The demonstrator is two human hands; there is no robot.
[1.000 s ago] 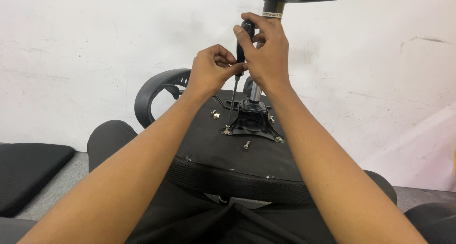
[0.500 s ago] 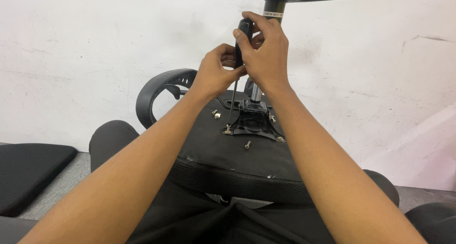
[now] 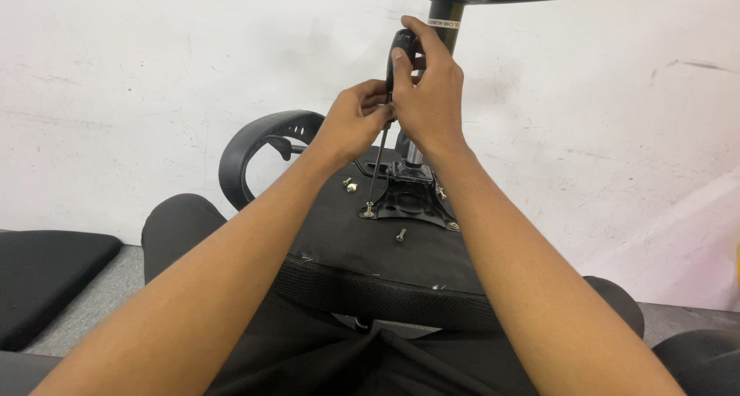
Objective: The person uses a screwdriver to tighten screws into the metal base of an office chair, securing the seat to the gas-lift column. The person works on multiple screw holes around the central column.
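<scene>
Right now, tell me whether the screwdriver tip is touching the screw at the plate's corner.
Touching. The head view shows the screwdriver shaft running down from the right hand and left hand, its tip seated on the screw with no gap.

A scuffed white wall (image 3: 139,80) fills the background. A flat black cushion (image 3: 42,276) lies on the grey floor (image 3: 100,288) at left. A curved black armrest (image 3: 258,145) stands against the wall.

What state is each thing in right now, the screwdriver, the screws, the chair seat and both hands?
Screwdriver: near upright, tip on a plate screw.
Right hand: closed around the handle.
Left hand: pinching the shaft.
Chair seat: upside down, underside up.
Mounting plate: flat on the seat.
Loose screws: lying beside the plate.
</scene>
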